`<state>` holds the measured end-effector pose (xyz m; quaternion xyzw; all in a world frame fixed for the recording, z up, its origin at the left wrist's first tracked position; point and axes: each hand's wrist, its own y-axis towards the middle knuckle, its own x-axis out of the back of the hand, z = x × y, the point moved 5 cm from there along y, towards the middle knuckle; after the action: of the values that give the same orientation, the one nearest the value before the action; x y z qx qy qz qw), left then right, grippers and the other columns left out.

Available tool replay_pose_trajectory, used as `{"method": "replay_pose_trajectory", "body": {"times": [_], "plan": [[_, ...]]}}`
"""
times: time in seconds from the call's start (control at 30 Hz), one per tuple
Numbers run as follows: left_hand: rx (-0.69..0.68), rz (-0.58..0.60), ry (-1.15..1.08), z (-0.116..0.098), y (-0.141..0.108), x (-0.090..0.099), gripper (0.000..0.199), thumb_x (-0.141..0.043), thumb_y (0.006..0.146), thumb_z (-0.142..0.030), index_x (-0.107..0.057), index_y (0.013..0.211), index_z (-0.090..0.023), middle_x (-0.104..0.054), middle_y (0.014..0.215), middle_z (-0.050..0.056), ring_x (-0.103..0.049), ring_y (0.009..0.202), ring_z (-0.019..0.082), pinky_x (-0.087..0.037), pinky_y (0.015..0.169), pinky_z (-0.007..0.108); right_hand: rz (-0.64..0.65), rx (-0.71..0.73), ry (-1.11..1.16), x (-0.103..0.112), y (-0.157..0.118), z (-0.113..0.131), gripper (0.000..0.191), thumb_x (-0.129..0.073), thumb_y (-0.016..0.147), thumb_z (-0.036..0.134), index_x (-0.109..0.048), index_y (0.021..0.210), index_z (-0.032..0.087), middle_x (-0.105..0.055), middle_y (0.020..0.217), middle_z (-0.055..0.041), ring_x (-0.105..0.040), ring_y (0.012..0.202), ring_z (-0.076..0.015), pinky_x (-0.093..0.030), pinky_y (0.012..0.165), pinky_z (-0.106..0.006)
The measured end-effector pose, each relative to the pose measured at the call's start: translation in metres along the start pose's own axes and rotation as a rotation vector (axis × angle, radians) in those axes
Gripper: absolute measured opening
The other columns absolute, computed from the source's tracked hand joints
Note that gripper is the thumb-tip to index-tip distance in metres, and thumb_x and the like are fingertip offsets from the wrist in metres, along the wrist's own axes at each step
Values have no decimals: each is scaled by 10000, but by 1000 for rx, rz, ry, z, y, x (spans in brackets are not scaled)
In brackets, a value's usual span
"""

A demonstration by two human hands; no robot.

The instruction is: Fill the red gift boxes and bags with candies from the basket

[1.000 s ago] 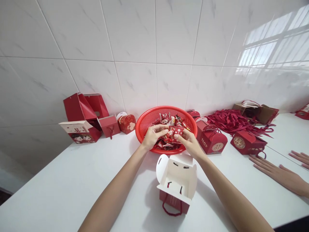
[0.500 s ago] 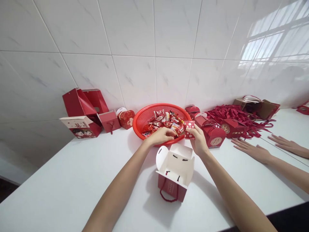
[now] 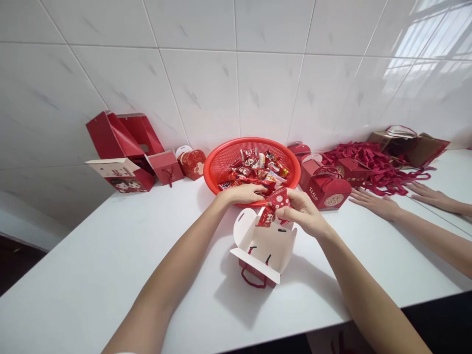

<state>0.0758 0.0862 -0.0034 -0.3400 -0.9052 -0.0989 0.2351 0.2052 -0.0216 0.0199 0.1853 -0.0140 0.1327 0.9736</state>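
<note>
A red mesh basket (image 3: 213, 169) holds many wrapped candies (image 3: 249, 164). My left hand (image 3: 246, 193) reaches over its front rim, fingertips among the candies; what it grips, if anything, is hidden. My right hand (image 3: 304, 212) pinches red candy packets (image 3: 279, 200), one with white dots, over the back of an open gift box (image 3: 254, 268). The box stands on the white table just in front of the basket, flaps spread, white inside, with a dark red cord handle at the front. No candy shows in the visible part of its inside.
Red gift boxes (image 3: 127, 179) stand at the left against the tiled wall. More red boxes (image 3: 322, 189), a heap of red ribbons (image 3: 368, 157) and an open brown-lined box (image 3: 416, 147) lie right. Another person's hands (image 3: 379, 204) rest flat on the table at right.
My right hand has moved left and nearer, from the basket's right rim to above the box, with the packets. My left hand stays at the basket. The view has tilted down.
</note>
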Motion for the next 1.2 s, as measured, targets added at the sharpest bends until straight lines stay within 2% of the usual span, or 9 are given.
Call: {"method": "replay_pose_trajectory", "body": {"times": [0.13,0.33,0.47,0.6,0.73,0.93,1.0,1.07,1.2], "plan": [[47,-33,67,0,0,1,253,-759,572,-134,-804,807,-220,-793,890,24,-706,802,224,-480,667,208,174,22,-143,-13,-5,9,85,-622,757,280,-599,732,202,-549,652,25,-469,578,-123,-376,535,-230],[35,10,220,0,1,-3,237,-666,664,-124,-813,827,-214,-797,921,33,-715,865,236,-470,714,211,305,81,-331,-21,-12,16,54,-547,761,208,-594,751,185,-440,606,51,-336,549,-93,-301,499,-214],[18,21,308,3,-5,-7,313,-616,752,-180,-790,1011,-200,-774,1093,59,-703,998,257,-485,824,236,363,90,-375,-24,-14,19,54,-527,764,184,-554,718,186,-392,601,54,-324,557,-92,-293,489,-209],[48,139,465,2,-14,-12,474,-547,839,-246,-644,1302,-213,-625,1398,53,-585,1259,254,-420,1050,300,339,175,-354,-23,-13,24,99,-556,796,225,-531,713,177,-417,636,46,-355,584,-93,-331,526,-211],[75,222,565,-3,-20,-14,530,-487,893,-291,-528,1415,-211,-539,1488,56,-532,1327,238,-400,1093,311,329,161,-295,-21,-13,22,89,-582,847,240,-591,812,158,-453,661,45,-363,582,-89,-328,527,-215],[83,199,563,-7,-20,-15,478,-473,909,-331,-571,1364,-224,-601,1421,62,-593,1245,280,-465,1018,348,225,135,-178,-15,-13,20,73,-670,872,238,-677,868,165,-619,772,-9,-534,691,-136,-448,647,-258],[70,171,535,-7,-20,-13,535,-497,892,-348,-529,1411,-221,-574,1448,78,-565,1279,303,-457,1038,368,179,131,-110,-12,-13,19,66,-700,861,233,-698,883,171,-658,816,-31,-578,724,-151,-481,659,-270],[84,130,525,-5,-19,-10,678,-548,857,-378,-416,1504,-225,-480,1528,103,-482,1363,341,-417,1091,410,126,115,-48,-9,-13,17,81,-726,847,245,-708,877,172,-669,821,-40,-594,724,-159,-503,643,-279],[179,93,524,3,-19,-2,974,-634,791,-461,-144,1606,-253,-234,1651,133,-224,1503,393,-300,1176,510,41,109,-6,-4,-12,15,104,-755,832,266,-711,832,171,-647,752,-28,-592,696,-157,-522,611,-277]]}}
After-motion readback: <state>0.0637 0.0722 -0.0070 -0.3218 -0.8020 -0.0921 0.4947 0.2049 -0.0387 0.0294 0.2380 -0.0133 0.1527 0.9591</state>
